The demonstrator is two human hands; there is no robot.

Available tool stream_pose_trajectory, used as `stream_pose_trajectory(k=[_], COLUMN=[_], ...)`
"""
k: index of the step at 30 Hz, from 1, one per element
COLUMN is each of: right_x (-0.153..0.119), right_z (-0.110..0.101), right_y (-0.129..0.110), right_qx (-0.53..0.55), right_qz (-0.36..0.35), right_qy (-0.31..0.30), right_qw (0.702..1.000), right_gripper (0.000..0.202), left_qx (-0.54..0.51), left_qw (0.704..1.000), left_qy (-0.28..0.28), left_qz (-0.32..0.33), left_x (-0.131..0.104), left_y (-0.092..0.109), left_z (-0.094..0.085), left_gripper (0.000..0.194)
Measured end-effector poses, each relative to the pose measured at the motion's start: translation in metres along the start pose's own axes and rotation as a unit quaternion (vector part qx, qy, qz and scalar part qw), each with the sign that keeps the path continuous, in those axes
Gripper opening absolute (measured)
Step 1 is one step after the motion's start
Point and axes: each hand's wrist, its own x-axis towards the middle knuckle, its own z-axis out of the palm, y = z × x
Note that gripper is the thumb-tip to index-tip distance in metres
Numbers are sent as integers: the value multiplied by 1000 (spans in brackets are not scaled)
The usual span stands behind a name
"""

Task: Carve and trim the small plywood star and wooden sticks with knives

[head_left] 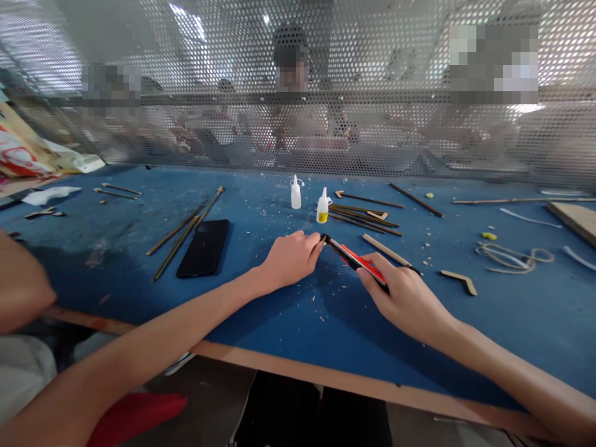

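My right hand (403, 295) is wrapped round a red and black utility knife (357, 259), its front end pointing left and away from me. At the tip of the knife, my left hand (295, 257) is closed, thumb and forefinger pinching a small wooden piece (322, 241) that is mostly hidden by the fingers. The knife's front end meets or nearly meets this piece; I cannot tell which. Just beyond my hands stand two small white glue bottles, one plain (296, 194) and one with a yellow label (323, 208). Pale shavings (313, 299) lie on the blue tabletop (298, 335).
A black phone (203, 248) and thin sticks (189, 236) lie left. More dark sticks (363, 217), a pale-handled tool (386, 249), a bent wooden piece (460, 280) and coiled string (514, 256) lie right. A perforated metal screen (372, 133) closes the back. Another person's arm (21, 282) is at far left.
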Motion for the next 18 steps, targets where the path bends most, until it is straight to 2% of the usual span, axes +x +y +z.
stream_pose_trajectory(k=[9, 14, 18], right_x=[1, 2, 2], right_z=[12, 10, 8], right_y=[2, 6, 6], right_qx=[8, 15, 9], right_qz=[0, -14, -17], right_qy=[-5, -14, -12], right_qw=[1000, 1000, 1000], right_gripper=[34, 32, 30], left_qx=[-2, -2, 1], left_qw=[1000, 1000, 1000], left_qy=[-5, -11, -6], left_qz=[25, 28, 6], left_x=[-1, -1, 0], left_y=[-3, -2, 0], left_z=[1, 2, 5], left_gripper=[36, 35, 37])
